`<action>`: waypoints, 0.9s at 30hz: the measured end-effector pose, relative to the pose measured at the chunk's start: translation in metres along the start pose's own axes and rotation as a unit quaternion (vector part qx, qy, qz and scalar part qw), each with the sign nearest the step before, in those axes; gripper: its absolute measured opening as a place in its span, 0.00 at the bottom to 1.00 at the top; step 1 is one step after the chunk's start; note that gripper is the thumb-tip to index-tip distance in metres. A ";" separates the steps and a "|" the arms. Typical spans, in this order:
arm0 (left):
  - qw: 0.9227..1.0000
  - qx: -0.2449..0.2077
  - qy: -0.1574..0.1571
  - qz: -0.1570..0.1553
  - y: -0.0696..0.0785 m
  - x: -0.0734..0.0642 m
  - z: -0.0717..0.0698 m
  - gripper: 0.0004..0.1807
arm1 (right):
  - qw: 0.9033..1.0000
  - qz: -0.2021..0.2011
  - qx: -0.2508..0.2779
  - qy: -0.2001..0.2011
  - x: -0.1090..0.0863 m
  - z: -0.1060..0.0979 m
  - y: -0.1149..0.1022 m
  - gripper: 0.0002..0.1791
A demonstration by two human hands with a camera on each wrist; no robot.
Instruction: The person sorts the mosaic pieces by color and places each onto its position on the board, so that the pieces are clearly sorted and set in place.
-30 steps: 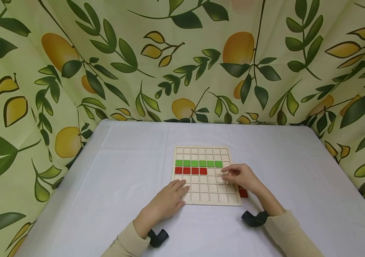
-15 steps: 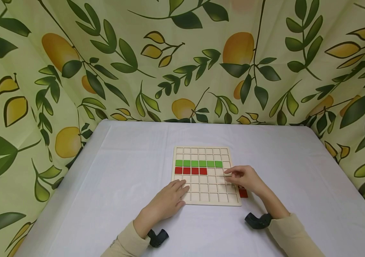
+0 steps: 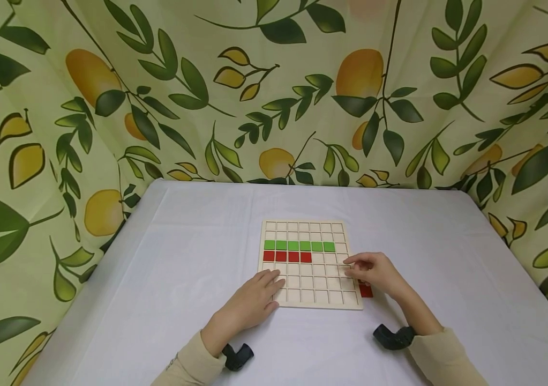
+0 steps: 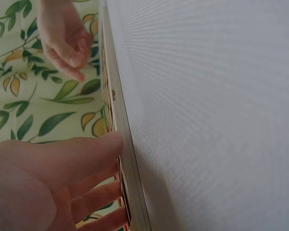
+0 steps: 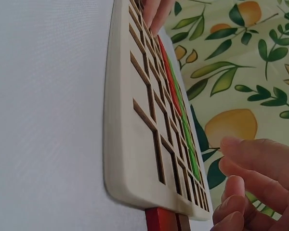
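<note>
A pale wooden grid board [image 3: 306,282] lies on the table. One of its rows holds several green tiles [image 3: 293,245], and the row nearer me has several red tiles [image 3: 287,257] at its left end. My left hand [image 3: 249,300] rests on the board's near left corner with fingers spread; in the left wrist view its thumb [image 4: 94,151] touches the board's edge. Above the board's right edge hovers my right hand [image 3: 372,272], fingers loosely bent and nothing visible between them. More red tiles [image 3: 366,290] lie against the board's right side, partly hidden by that hand.
A white cloth [image 3: 196,230] covers the table. Behind and at both sides hangs a curtain [image 3: 167,128] printed with leaves and fruit. Each wrist wears a black camera mount, the left one [image 3: 238,357] and the right one [image 3: 393,338].
My right hand has drawn back to the right and slightly toward me, from over the grid to the board's right edge. The left hand and the tiles in the grid stay put.
</note>
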State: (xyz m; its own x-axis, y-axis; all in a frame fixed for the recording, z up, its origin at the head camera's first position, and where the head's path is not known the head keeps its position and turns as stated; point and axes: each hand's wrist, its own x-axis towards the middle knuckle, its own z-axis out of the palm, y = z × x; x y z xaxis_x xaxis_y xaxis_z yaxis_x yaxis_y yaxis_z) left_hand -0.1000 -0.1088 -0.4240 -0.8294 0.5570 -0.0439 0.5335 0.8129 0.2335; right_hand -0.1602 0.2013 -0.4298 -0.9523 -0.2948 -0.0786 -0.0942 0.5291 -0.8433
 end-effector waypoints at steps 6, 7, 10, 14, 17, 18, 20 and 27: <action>1.000 0.002 0.001 0.001 0.000 0.001 0.000 0.25 | 1.000 0.012 -0.009 0.015 -0.003 -0.003 0.005 0.16; 1.000 0.003 0.001 0.001 0.000 0.001 0.000 0.25 | 1.000 0.012 -0.010 0.016 -0.003 -0.003 0.006 0.16; 1.000 0.005 0.000 0.000 0.000 0.001 0.000 0.25 | 1.000 0.019 -0.006 0.020 -0.005 -0.004 0.008 0.16; 1.000 0.004 -0.002 -0.001 0.000 0.001 0.000 0.25 | 0.999 0.030 0.004 0.022 -0.007 -0.006 0.011 0.17; 1.000 0.006 -0.005 -0.001 0.000 0.000 0.000 0.25 | 0.999 0.036 0.007 0.025 -0.008 -0.006 0.012 0.17; 1.000 0.006 -0.006 0.000 0.000 0.000 0.000 0.25 | 0.999 0.035 0.006 0.024 -0.008 -0.007 0.012 0.18; 1.000 0.006 -0.007 0.000 0.000 0.000 0.000 0.25 | 0.999 0.038 0.007 0.025 -0.009 -0.007 0.013 0.18; 1.000 0.002 -0.004 -0.001 0.000 0.000 0.001 0.25 | 0.999 0.032 0.000 0.020 -0.009 -0.009 0.017 0.17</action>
State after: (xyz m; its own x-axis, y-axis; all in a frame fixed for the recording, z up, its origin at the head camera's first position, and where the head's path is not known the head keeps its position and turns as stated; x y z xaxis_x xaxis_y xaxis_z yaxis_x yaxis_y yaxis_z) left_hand -0.0997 -0.1088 -0.4246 -0.8294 0.5562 -0.0531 0.5318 0.8150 0.2299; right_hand -0.1556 0.2201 -0.4385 -0.9673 -0.2277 -0.1116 -0.0319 0.5459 -0.8373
